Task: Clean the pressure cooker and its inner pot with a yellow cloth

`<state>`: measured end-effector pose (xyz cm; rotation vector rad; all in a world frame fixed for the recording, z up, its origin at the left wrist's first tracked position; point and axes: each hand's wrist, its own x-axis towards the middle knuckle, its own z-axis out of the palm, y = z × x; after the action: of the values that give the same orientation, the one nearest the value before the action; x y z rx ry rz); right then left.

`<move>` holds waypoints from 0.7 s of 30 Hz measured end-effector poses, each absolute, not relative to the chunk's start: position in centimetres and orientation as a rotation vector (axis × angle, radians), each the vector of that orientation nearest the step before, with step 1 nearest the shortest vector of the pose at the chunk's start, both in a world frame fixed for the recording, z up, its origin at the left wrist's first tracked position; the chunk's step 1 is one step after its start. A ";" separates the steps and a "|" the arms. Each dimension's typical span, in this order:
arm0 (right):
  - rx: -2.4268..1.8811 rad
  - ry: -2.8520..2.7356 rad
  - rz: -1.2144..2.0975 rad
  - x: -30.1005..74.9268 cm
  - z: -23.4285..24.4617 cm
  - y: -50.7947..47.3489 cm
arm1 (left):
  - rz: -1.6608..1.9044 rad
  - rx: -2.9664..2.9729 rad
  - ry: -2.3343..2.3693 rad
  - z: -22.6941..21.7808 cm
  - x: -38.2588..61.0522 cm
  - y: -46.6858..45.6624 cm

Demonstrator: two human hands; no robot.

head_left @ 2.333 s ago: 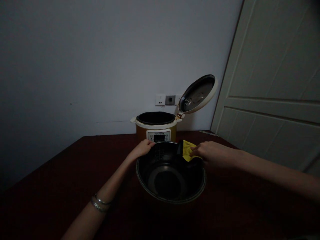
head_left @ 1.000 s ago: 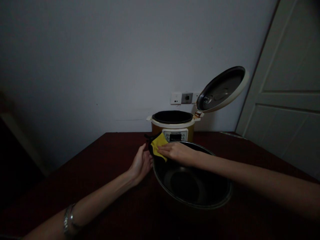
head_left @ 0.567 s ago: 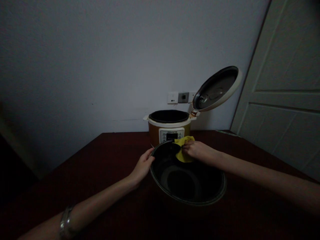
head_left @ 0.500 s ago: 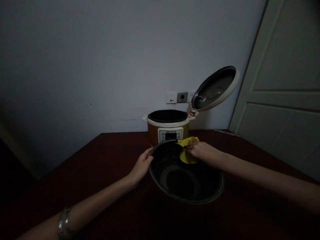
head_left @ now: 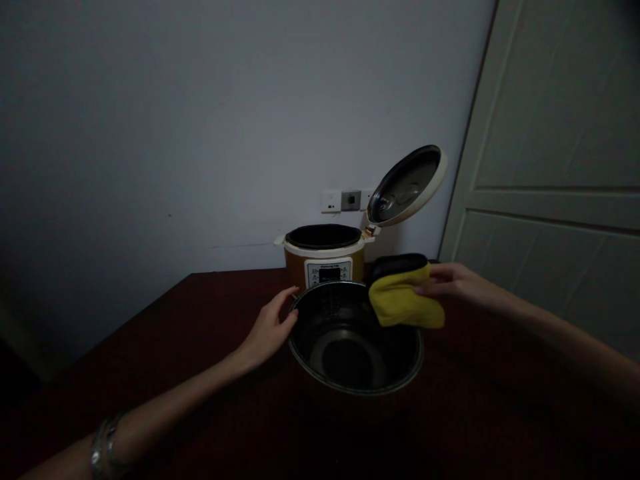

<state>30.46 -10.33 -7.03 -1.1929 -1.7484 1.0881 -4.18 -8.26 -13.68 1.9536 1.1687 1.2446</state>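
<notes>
A dark rice cooker inner pot (head_left: pixel 345 387) stands on the table, its open top facing me. At the pot's left rim is my left hand (head_left: pixel 265 333), thumb and fingers curved around the edge. My right hand (head_left: pixel 453 283) pinches a yellow cloth (head_left: pixel 405 300) with a dark underside, which hangs folded over the pot's right rear rim. Just behind the pot sits the rice cooker (head_left: pixel 325 253), its lid (head_left: pixel 410 187) raised to the right. The pot hides the lower front of the cooker.
Wall sockets (head_left: pixel 350 200) are on the pale wall (head_left: pixel 150 133) behind the cooker. A panelled door (head_left: pixel 545 200) stands at the right. The dark red table (head_left: pixel 200 320) reaches back to the wall. The room is dim.
My right hand has lifted the yellow cloth from inside the pot to its right rear rim, and the cloth's dark side now shows. My left hand stays at the left rim, fingers looser.
</notes>
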 end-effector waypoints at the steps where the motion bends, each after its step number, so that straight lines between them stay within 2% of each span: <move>1: -1.175 -1.559 1.120 30.9 -7.4 -10.6 | 1.248 2.044 1.144 -13.0 -4.1 -8.8; 4: -1.109 -1.115 1.209 31.6 -8.5 -11.6 | 1.194 2.384 0.905 -10.9 -3.2 -10.8; 6: -1.071 -0.925 1.257 31.7 -9.1 -12.2 | 1.007 2.663 0.688 -10.1 -2.3 -12.2; 9: -1.048 -0.732 1.304 31.4 -9.9 -12.8 | 0.674 3.031 0.524 -10.3 -0.9 -13.7; 11: -1.059 -0.666 1.326 31.0 -10.5 -13.1 | 0.583 3.192 0.519 -11.1 -0.4 -14.0; 21: -1.043 -0.588 1.316 31.1 -12.7 -14.3 | 0.876 3.266 0.458 -14.3 -0.3 -12.5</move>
<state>31.15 -14.29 -12.68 -1.0432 -0.5879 1.3164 -0.29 -12.48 -14.30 3.2659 0.4584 0.8762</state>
